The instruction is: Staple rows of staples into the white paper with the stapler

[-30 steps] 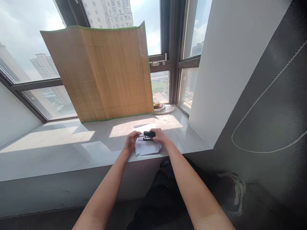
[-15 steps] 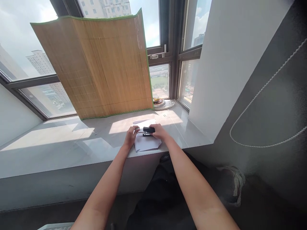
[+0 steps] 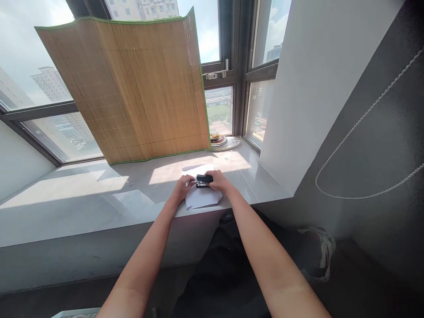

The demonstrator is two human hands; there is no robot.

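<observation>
A small black stapler (image 3: 204, 179) is held over a white sheet of paper (image 3: 202, 198) near the front edge of the grey window sill (image 3: 99, 203). My right hand (image 3: 217, 181) is closed round the stapler's right end. At the stapler's left end my left hand (image 3: 183, 187) pinches its metal front with curled fingers. Both forearms reach in from the bottom of the view.
A bamboo mat (image 3: 132, 88) with green edging leans against the window behind the paper. A round plate (image 3: 225, 142) with small items sits at the sill's back right corner. A white wall (image 3: 314, 88) closes the sill on the right, with a dark panel and a beaded cord (image 3: 364, 132) beyond it.
The hands and the stapler keep the same hold over the paper. The view has tipped slightly, so everything sits a little higher in the picture.
</observation>
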